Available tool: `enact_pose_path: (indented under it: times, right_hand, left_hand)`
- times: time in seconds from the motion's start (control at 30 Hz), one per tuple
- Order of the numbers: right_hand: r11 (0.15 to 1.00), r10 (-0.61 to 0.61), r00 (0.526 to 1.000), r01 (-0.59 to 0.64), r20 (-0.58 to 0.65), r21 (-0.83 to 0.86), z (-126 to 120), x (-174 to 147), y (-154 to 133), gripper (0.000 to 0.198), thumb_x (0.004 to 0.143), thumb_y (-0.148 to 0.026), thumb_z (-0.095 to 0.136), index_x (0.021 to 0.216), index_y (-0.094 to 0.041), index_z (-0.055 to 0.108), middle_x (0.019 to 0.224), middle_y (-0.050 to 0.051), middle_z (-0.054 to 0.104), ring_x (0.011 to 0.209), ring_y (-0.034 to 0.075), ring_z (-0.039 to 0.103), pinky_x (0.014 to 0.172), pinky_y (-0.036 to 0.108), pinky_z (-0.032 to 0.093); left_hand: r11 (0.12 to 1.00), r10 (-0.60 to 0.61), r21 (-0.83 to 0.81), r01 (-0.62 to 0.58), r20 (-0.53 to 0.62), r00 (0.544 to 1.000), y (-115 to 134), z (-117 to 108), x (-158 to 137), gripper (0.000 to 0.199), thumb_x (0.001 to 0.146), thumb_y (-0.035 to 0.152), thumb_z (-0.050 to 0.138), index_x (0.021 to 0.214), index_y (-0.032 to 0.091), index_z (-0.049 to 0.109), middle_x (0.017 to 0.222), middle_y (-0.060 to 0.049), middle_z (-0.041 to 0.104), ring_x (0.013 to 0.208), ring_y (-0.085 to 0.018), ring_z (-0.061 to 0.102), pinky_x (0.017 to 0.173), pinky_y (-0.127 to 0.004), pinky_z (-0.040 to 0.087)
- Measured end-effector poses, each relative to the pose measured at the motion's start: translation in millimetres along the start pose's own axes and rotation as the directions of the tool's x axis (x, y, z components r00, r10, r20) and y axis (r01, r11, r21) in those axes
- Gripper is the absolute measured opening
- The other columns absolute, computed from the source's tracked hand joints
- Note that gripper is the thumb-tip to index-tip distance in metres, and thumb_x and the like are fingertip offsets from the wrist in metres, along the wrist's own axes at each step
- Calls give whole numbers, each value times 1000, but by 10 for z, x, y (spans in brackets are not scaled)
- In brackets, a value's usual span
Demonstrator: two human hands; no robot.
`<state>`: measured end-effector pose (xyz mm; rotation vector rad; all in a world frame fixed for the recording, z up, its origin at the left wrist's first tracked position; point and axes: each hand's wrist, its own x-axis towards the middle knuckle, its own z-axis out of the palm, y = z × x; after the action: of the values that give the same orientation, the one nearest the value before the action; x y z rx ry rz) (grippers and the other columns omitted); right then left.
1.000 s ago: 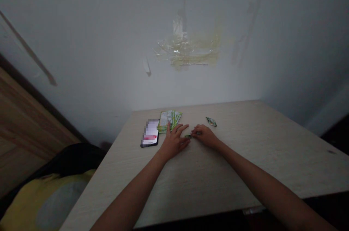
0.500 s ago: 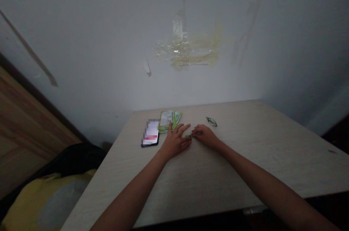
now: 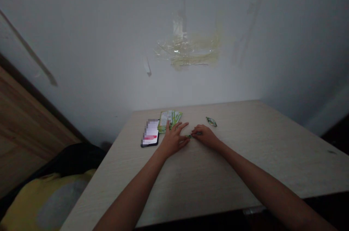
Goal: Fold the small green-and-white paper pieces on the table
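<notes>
A small green piece, apparently a folded wrapper (image 3: 189, 136), lies between my two hands, mostly covered by fingertips. My left hand (image 3: 173, 140) has its thumb and index finger closed at the piece's left end, while its other fingers spread over the table. From the other side my right hand (image 3: 205, 135) pinches the right end, its fingers curled together. Just beyond my left fingers is a stack of green-and-white packets (image 3: 165, 118), partly hidden by that hand. A small green twisted wrapper (image 3: 211, 121) lies apart, beyond my right hand.
A phone (image 3: 150, 137) with a lit screen lies left of the packets. The pale wooden table (image 3: 218, 187) meets a wall (image 3: 114, 60) with peeling clear tape (image 3: 188, 51). A yellow and grey cloth item (image 3: 29, 202) is at the lower left, below the table's edge.
My left hand has shifted slightly left, and its thumb and index finger have come closer together around the green piece. My right hand has barely moved.
</notes>
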<state>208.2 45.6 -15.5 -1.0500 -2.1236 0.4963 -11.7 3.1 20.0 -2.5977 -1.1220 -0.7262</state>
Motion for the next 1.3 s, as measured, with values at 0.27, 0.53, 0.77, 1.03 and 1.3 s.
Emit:
enact_pose_path:
  times: [0.27, 0.53, 0.77, 1.03, 1.3]
  right_hand:
    - [1000, 7, 1000, -7, -3, 17, -21, -9, 0, 6, 81, -19, 68, 84, -22, 74, 91, 4, 71, 92, 18, 62, 86, 32, 45]
    - [1000, -10, 1000, 10, -3, 29, -22, -22, 38, 9, 81, -21, 68, 88, -22, 74, 94, 4, 72, 93, 19, 63, 88, 33, 46]
    - [994, -109, 993, 108, 35, 35, -39, -25, 102, 22, 85, -17, 60, 100, -26, 74, 104, 3, 73, 107, 20, 61, 98, 37, 43]
    - [990, -117, 991, 111, 69, 89, -21, -10, 153, 23, 84, -21, 60, 103, -26, 73, 104, 4, 73, 109, 22, 61, 99, 40, 43]
    - [996, 53, 995, -48, -79, 73, -55, -42, 155, 15, 83, -25, 63, 93, -19, 73, 95, 8, 72, 93, 21, 64, 90, 37, 47]
  left_hand:
    - [1000, -26, 6, 26, 27, 999, -123, -127, -60, 18, 87, 41, 59, 84, 35, 76, 147, 3, 44, 131, -30, 40, 111, -71, 0]
    - [998, -42, -48, 43, 28, 999, -92, -99, -65, 22, 88, 41, 57, 84, 32, 76, 141, -1, 50, 131, -28, 41, 112, -70, 3]
    - [992, -78, -95, 78, 3, 997, -54, 40, -65, 15, 87, 33, 58, 83, 24, 68, 124, -5, 61, 124, -23, 49, 115, -64, 5]
    - [977, -73, -188, 102, 158, 985, -43, 114, -45, 23, 89, 28, 56, 110, 34, 64, 125, 0, 64, 129, -23, 46, 113, -64, -3]
    - [966, -92, -217, 139, 213, 973, -29, 92, -57, 20, 91, 30, 52, 104, 32, 66, 126, 1, 64, 133, -24, 41, 113, -63, -9]
